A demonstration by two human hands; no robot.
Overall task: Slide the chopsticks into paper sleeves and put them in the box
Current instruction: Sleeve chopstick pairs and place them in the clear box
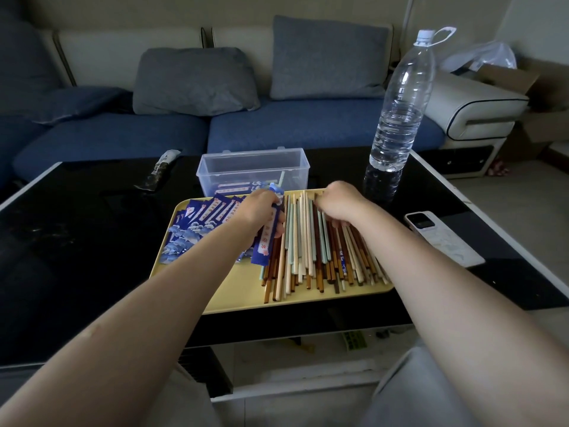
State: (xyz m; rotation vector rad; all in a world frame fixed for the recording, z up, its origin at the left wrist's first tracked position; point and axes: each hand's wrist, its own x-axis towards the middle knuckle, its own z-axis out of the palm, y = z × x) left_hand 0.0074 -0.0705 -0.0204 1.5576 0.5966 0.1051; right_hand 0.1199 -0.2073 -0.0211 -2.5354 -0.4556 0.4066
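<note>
A person's left hand (pixel 260 212) curls around a blue paper sleeve (pixel 271 229) above a yellow tray (pixel 234 291) on a black glass table (pixel 77 241), while the right hand (pixel 337 204) reaches down into a heap of loose chopsticks (pixel 311 257) on the tray's right half, fingers bent among the sticks; whether they pinch one cannot be told. A fan of unused blue sleeves (pixel 200 223) lies on the tray's left half, partly hidden behind the left forearm. Just beyond the tray stands a clear plastic box (pixel 252 167), open at the top, with a few wrapped pairs inside. A tall water bottle (pixel 400 112) stands to the right of the box, close behind the right hand, and a white remote (pixel 440 238) lies beside the tray's right edge. A dark packet (pixel 160 171) rests far left, before a blue sofa (pixel 277 124).
</note>
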